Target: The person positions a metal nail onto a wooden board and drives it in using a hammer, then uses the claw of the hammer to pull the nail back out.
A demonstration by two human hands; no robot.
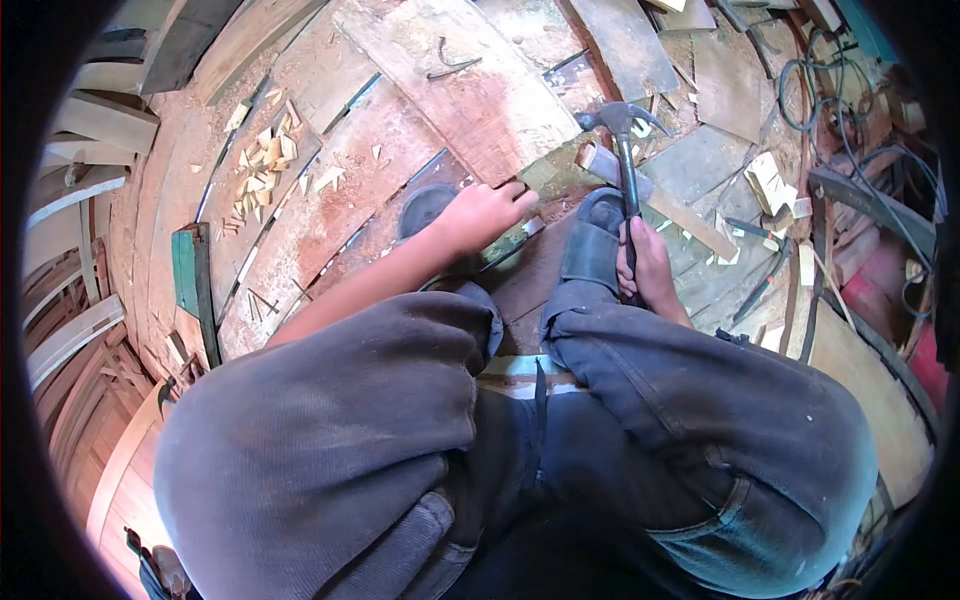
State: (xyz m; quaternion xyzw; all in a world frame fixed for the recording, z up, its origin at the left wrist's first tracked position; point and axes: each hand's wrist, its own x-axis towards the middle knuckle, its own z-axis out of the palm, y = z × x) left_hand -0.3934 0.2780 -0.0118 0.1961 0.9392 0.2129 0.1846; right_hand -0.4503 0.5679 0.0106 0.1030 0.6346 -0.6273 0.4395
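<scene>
My right hand point(650, 262) is wrapped round the black handle of a claw hammer point(627, 165). The hammer's metal head points away from me, beside a small block point(600, 163). My left hand point(485, 215) has its fingers curled in at the near end of a wide wooden board point(490, 110). Whatever those fingers may hold is hidden. Farther up the board lie a few dark nails point(452, 68), at least one of them bent.
Wood chips point(265, 165) are heaped on the plank floor at left, with loose nails point(262, 303) closer to me. A green-sided block point(188, 270) stands near them. Offcuts point(768, 185) and a coiled cable point(800, 95) lie at right. My shoes point(590, 250) flank the board's near end.
</scene>
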